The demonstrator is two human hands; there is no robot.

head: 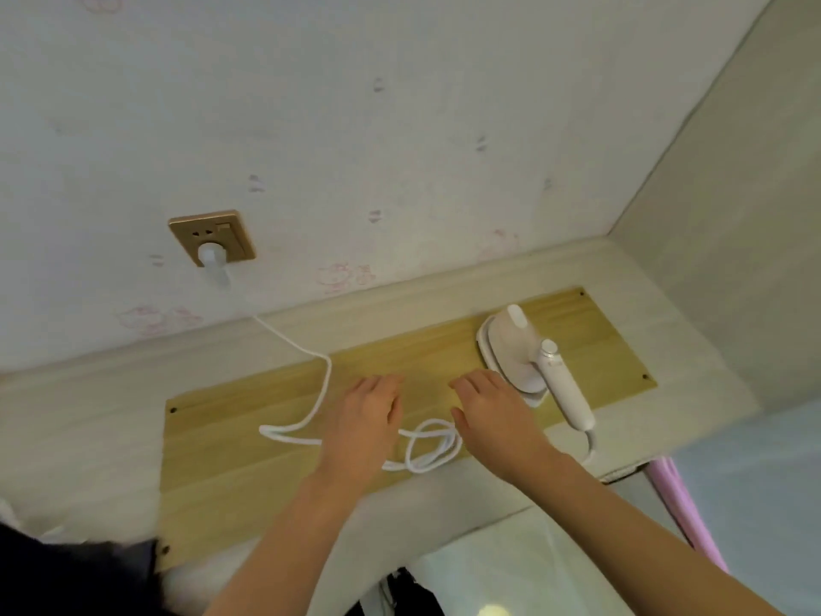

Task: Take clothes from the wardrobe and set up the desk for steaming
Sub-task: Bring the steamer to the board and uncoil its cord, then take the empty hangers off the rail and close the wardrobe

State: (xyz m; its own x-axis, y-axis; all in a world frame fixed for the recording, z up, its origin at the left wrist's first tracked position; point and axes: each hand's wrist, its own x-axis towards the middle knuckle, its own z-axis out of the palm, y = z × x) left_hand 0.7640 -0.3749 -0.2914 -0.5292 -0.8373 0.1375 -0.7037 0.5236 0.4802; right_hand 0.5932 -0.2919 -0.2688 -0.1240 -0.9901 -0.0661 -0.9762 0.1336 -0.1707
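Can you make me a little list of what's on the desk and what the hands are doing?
steamer: white, lying on the wooden board, right end
wooden board: on the pale desk
cord: white, looped on the board
plug: in the gold wall socket
left hand: open, over the cord
right hand: open, beside the steamer
clothes on board: none

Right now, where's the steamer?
The steamer lies on the wooden board, at its right end, just right of the right hand.
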